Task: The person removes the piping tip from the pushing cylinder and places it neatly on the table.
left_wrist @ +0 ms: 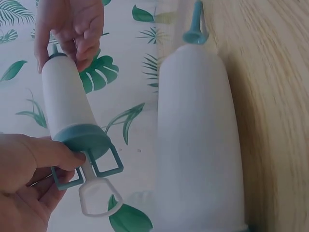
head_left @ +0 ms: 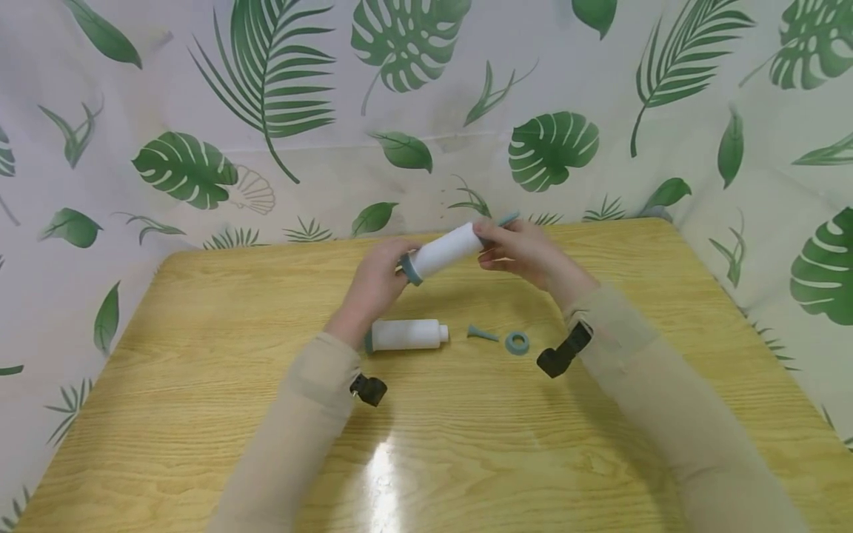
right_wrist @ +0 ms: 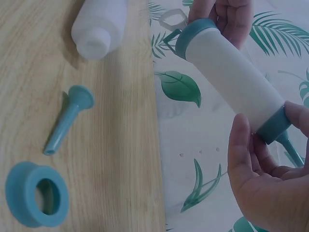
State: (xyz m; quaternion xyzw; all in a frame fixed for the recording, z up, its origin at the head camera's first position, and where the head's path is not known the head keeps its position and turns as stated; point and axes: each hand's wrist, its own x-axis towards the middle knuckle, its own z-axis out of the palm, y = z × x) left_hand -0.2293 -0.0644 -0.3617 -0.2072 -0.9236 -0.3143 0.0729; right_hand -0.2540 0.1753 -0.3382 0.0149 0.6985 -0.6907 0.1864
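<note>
A large white syringe (head_left: 445,250) with teal ends is held above the far part of the table, tilted up to the right. At its handle end, my left hand (head_left: 376,281) grips the teal side loops; a pale plunger ring (left_wrist: 96,199) sticks out below them. My right hand (head_left: 523,252) pinches the teal cap (right_wrist: 273,125) at the other end, where a thin teal nozzle (right_wrist: 292,149) points out. A second white syringe barrel (head_left: 408,334) lies on the table below, with its bare tip to the right. Beside that tip lie a loose teal nozzle (head_left: 483,333) and a teal ring cap (head_left: 517,343).
The wooden table (head_left: 220,355) ends at a far edge just behind the hands. A white cloth with green leaf prints (head_left: 453,141) hangs behind it and along the sides. Black cameras (head_left: 565,349) are strapped to both wrists.
</note>
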